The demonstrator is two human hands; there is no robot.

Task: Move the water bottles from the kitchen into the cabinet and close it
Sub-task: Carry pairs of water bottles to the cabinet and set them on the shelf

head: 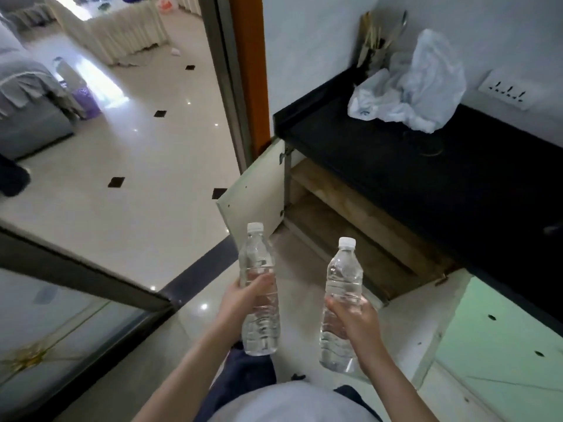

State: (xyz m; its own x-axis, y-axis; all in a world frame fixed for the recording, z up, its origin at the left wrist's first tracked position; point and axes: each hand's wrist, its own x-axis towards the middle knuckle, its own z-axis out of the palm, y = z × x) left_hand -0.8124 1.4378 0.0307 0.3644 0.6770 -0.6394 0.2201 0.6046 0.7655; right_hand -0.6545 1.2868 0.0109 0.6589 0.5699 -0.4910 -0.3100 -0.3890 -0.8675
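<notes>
Both hands are up in front of the body in the head view, each wrapped round a clear water bottle with a white cap. Left hand [243, 300] grips the left bottle [259, 287] about its middle, fingers closed round it, with the bottle upright and leaning slightly. Right hand [356, 321] holds the right bottle [341, 306] the same way, fingers curled shut over the ribbed middle, thumb on the near side. The two bottles are near each other but apart, held in the air over the pale floor [122, 184].

Ahead and to the right stands the cabinet [344, 226], open under a black counter [426, 166]. Its left door [256, 190] is swung outward toward the doorway, and a pale green right door [499, 330] is swung out toward the camera. Wooden shelves show inside; what they hold cannot be told from here. The bottles are just short of the opening.

On the counter lies a crumpled white plastic bag [417, 86], with a holder of utensils [374, 41] behind it by the wall. A socket plate [508, 89] sits on the wall to the right.
</notes>
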